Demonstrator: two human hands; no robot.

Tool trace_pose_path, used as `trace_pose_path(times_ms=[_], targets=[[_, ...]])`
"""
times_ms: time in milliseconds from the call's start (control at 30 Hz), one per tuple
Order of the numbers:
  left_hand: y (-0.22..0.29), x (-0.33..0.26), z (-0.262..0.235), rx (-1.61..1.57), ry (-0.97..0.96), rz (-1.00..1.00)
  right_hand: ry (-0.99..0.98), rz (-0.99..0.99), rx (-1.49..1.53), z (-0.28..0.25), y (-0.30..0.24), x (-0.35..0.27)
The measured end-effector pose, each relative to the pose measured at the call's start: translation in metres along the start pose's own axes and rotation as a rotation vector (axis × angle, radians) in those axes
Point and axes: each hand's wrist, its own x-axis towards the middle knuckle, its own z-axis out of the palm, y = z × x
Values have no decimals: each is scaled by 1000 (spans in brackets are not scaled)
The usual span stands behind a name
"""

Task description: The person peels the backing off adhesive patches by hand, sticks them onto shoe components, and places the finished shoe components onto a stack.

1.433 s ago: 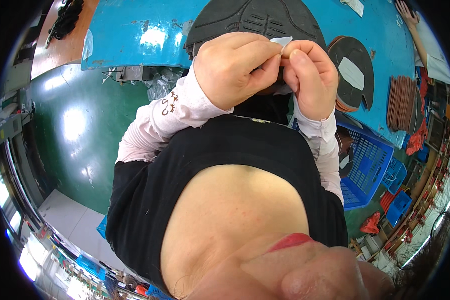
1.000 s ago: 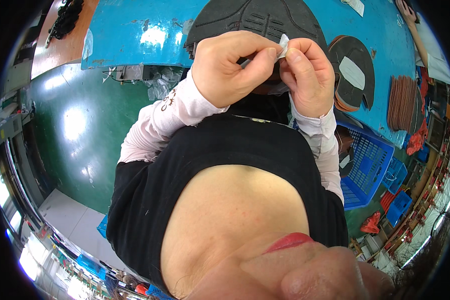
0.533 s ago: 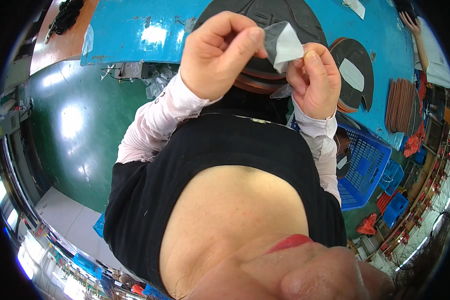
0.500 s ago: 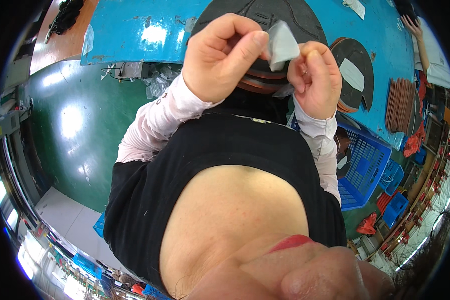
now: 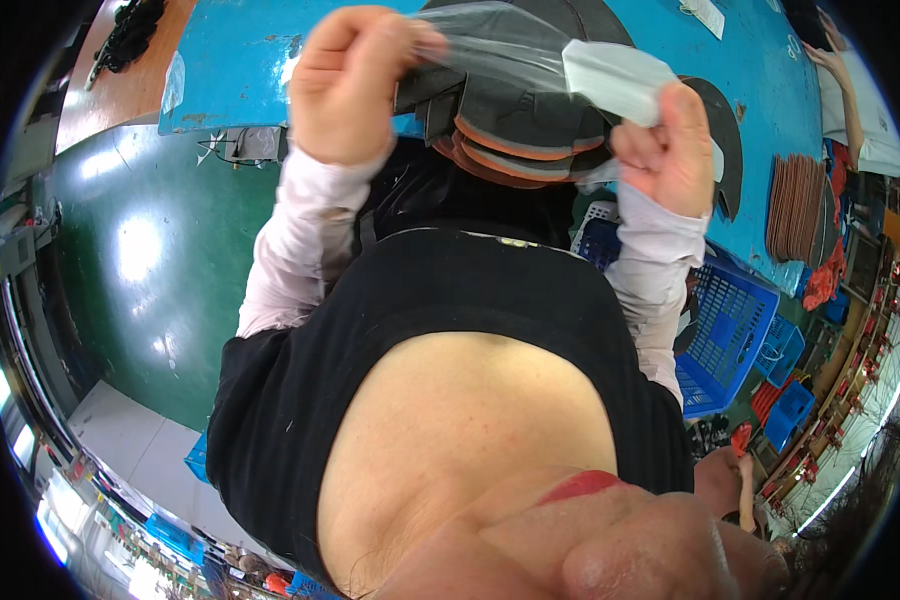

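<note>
Blue-topped workbench (image 5: 240, 60) fills the upper part of the view, set over a glossy green floor (image 5: 140, 250), with a stack of dark, curved sole-shaped pieces (image 5: 520, 130) lying at its near edge and a blue plastic crate (image 5: 725, 330) off to the right. Raised above that stack, a thin clear film strip (image 5: 500, 45) is stretched between the two hands. The left hand (image 5: 345, 90) pinches its left end between thumb and forefinger, the other fingers curled in; the right hand (image 5: 670, 150) grips the opposite end, where a white backing patch (image 5: 615, 70) sits, fingers folded closed around it. The film looks nearly weightless, limp and see-through, sagging into soft creases where it is not pulled taut, so it would likely fold onto itself or cling if let slack. It seems best held by the extreme ends, as now, with light, even tension, keeping fingertips off the middle of the strip.
</note>
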Motion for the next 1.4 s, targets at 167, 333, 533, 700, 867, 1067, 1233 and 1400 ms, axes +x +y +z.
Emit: trace_pose_path(times_ms=[167,333,533,700,867,1067,1233,1400], targets=[[20,7,5,-176,157,57,93,-141,-76,-5,-16,2],[21,-2,18,38,-402,-180,181,-466,-464,21,-7,-1],[10,-18,50,82,-573,-179,-88,-1030,-1196,46,4,-6],[16,-12,47,-207,-392,-565,-258,-704,-853,29,-5,-11],[8,-14,47,227,-360,-309,-12,-475,-621,5,-15,-5],[17,-19,39,447,-494,-313,71,-208,-821,17,-2,-31],[30,-15,38,888,-558,178,33,-358,-1082,23,1,-36],[23,42,43,1151,-509,163,71,-522,-1254,26,-3,19]])
